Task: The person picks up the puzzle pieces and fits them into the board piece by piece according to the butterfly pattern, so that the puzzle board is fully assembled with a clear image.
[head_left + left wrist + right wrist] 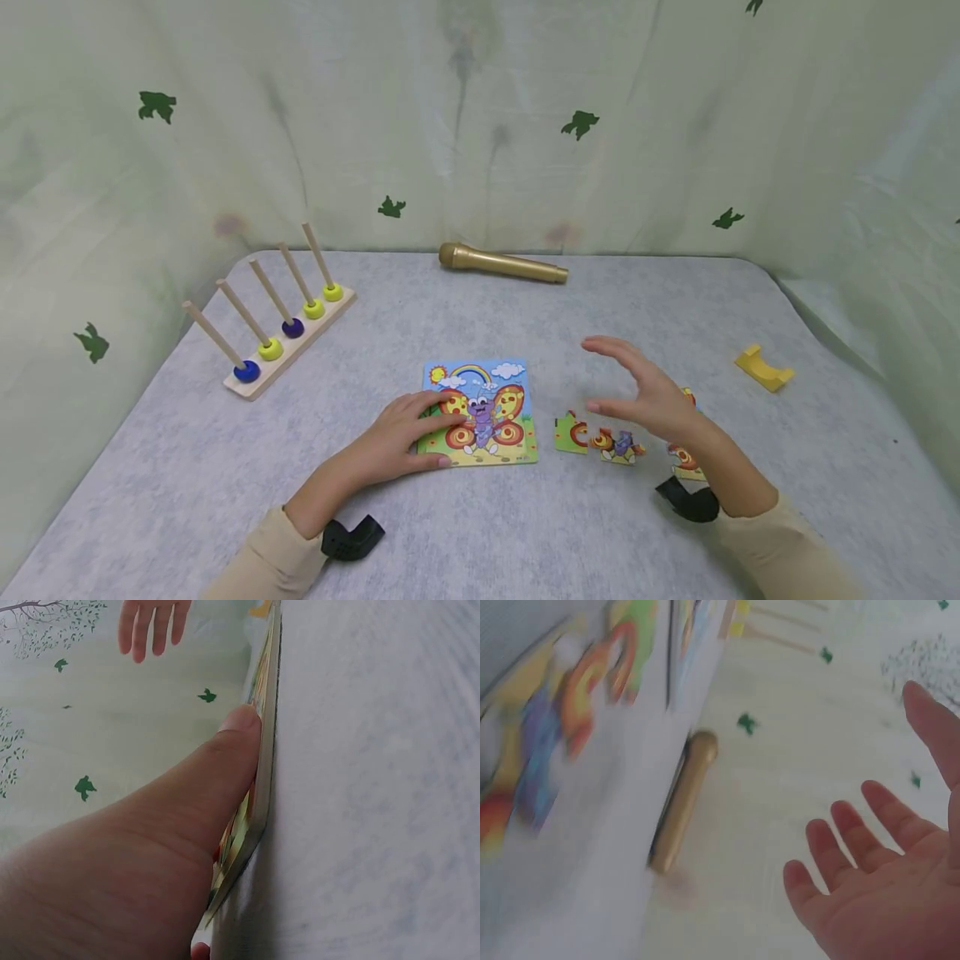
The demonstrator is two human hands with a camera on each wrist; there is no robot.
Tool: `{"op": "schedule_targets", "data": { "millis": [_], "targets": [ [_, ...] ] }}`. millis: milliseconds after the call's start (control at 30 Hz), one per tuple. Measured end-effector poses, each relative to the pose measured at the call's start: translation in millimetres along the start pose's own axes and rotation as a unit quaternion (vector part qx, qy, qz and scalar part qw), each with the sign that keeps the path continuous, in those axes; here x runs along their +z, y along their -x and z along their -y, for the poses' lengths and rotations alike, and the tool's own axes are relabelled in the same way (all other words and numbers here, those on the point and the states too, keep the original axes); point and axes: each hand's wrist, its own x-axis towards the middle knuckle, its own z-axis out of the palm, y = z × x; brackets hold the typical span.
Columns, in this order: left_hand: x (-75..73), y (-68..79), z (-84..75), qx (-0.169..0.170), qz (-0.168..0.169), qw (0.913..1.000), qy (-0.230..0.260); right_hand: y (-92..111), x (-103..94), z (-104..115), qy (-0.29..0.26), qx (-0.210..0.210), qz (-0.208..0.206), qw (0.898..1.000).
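Note:
A square butterfly puzzle (483, 371) lies flat at the middle of the table, its picture facing up. My left hand (401, 437) rests on its left side with extended fingers, and in the left wrist view the thumb (225, 750) lies along the edge of the board. To the right, my right hand (660, 400) hovers with fingers spread and holds nothing. Beneath and beside it are loose puzzle pieces: a green one (570, 435), one with a purple body (619, 448), and one with a red spiral (688, 468). Another piece is partly hidden behind the right hand.
A wooden peg stand (270, 371) with yellow and blue beads stands at the left. Along the back of the table lies a gold toy microphone (510, 264). A yellow curved block (763, 368) sits at the right. A leaf-patterned curtain (480, 125) hangs behind the table.

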Motion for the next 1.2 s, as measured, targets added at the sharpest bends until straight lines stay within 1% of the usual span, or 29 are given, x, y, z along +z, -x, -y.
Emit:
{"op": "schedule_targets", "data": {
  "millis": [133,233,400,500,667,800,900,967,1067,1200],
  "targets": [
    [0.1,0.2,-0.6,0.0,0.0,1.0,0.003,19.0,-22.3,-15.2,0.019,0.032,-0.033,0.999],
    [0.6,0.3,-0.4,-0.001,-0.001,1.0,0.003,31.8,-35.0,-27.9,0.037,0.052,-0.051,0.997],
    [0.4,0.3,0.0,-0.004,-0.001,1.0,0.006,45.5,-44.7,-46.9,0.054,0.078,-0.07,0.993],
    [0.3,0.0,0.2,-0.004,0.001,1.0,0.007,48.9,-45.6,-56.3,0.042,0.106,-0.07,0.991],
    [-0.3,0.0,0.0,-0.012,0.01,0.9999,0.003,51.5,-47.5,-69.9,0.013,0.157,-0.054,0.986],
    [-1.1,0.3,-0.6,-0.016,0.013,0.9998,0.001,54.1,-49.0,-80.9,0.02,0.181,-0.041,0.983],
    [-1.7,0.4,-1.3,-0.014,0.011,0.9998,0.003,56.3,-50.1,-88.6,0.034,0.187,-0.037,0.981],
    [-2.0,0.4,-1.7,-0.014,0.01,0.9998,0.005,57.7,-51.1,-92.6,0.04,0.183,-0.034,0.982],
    [-2.0,0.3,-2.0,-0.014,0.009,0.9998,0.006,59.5,-52.3,-97.1,0.048,0.176,-0.023,0.983],
    [-1.7,0.2,-1.9,-0.022,0.015,0.9996,0.006,60.8,-53.4,-101.6,0.064,0.158,-0.004,0.985]
  ]
}}
